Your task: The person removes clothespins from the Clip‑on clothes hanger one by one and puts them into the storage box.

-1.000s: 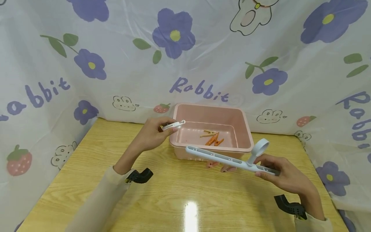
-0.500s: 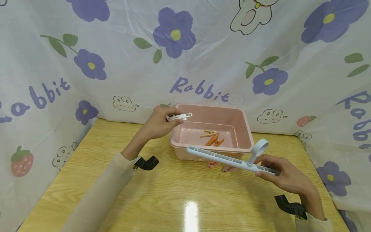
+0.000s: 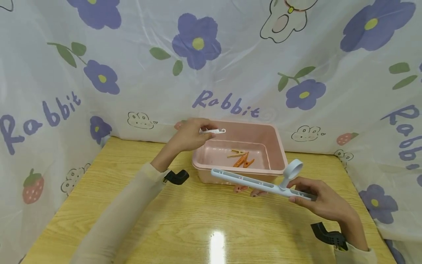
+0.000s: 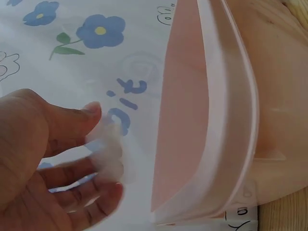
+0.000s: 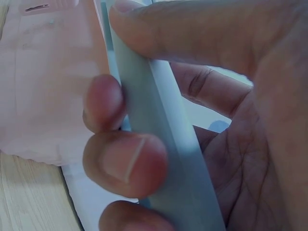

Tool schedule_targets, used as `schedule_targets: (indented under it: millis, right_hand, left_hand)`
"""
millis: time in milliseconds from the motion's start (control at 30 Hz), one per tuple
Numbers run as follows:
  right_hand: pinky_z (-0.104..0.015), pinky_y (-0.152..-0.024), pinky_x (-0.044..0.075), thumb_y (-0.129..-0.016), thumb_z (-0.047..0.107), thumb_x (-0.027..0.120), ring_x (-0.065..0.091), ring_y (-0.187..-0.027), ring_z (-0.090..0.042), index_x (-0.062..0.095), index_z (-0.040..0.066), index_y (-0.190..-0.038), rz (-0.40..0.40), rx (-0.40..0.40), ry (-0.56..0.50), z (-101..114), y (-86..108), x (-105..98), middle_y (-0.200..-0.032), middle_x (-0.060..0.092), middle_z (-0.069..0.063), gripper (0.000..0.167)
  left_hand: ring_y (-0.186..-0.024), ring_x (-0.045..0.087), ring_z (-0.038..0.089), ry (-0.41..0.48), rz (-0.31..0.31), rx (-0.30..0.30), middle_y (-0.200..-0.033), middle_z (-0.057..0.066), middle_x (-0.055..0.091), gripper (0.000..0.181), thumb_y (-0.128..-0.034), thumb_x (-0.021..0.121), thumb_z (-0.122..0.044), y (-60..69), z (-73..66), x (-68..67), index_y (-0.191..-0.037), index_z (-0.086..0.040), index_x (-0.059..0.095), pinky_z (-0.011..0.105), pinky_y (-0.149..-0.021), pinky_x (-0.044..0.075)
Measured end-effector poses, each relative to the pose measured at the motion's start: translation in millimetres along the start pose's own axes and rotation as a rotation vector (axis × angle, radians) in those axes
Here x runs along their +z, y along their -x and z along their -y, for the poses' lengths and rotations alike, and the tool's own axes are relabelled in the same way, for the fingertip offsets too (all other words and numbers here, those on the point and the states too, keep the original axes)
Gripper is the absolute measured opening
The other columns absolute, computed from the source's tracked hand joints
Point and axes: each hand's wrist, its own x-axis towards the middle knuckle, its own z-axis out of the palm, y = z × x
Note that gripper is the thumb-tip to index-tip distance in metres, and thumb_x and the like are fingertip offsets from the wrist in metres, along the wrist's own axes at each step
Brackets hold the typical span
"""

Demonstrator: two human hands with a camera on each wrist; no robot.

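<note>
In the head view my left hand (image 3: 190, 135) pinches a white clip (image 3: 213, 131) with a small ring at its tip, above the left rim of a pink plastic basin (image 3: 247, 130). The clip (image 4: 109, 151) is blurred in the left wrist view. My right hand (image 3: 324, 201) grips one end of a pale blue slotted plastic bar (image 3: 244, 180) with a round loop standing up from it. Its fingers curl round the bar (image 5: 159, 110) in the right wrist view. Inside the basin lie an orange clothespin (image 3: 242, 160) and a yellowish clothespin (image 3: 235, 155).
A wooden table (image 3: 184, 220) carries the basin near its back edge. Two small pink pieces (image 3: 258, 193) show low at the basin's front, partly under the bar. A white patterned cloth (image 3: 148, 88) hangs behind and at both sides.
My left hand has moved right and a little up, then over the basin's left rim, carrying the white clip. The right hand and the bar stay nearly where they were.
</note>
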Motion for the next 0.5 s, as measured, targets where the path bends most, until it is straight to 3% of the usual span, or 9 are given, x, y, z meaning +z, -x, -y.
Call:
schedule_targets:
  millis: [233, 500]
  right_hand:
    - [-0.027, -0.07, 0.052, -0.098, 0.019, 0.07, 0.068, -0.082, -0.01, 0.066, 0.024, -0.117, 0.013, -0.003, -0.007, -1, -1.2, 0, -0.107, 0.071, -0.002, 0.02]
    - [-0.027, -0.068, 0.049, -0.099, 0.02, 0.07, 0.065, -0.077, -0.01, 0.066, 0.024, -0.117, 0.014, 0.001, -0.005, -2, -1.1, 1, -0.101, 0.072, -0.003, 0.02]
  left_hand:
    - [-0.12, 0.06, 0.032, -0.033, 0.004, -0.026, -0.133, 0.014, 0.067, 0.039, -0.099, 0.067, -0.022, 1.1, 0.3, 1.8, -0.134, -0.004, 0.065, 0.048, -0.1, 0.051]
    - [-0.127, 0.056, 0.029, -0.009, -0.026, -0.05, -0.139, 0.009, 0.061, 0.05, -0.1007, 0.066, -0.036, 18.2, -6.0, 2.2, -0.143, -0.011, 0.058, 0.046, -0.099, 0.054]
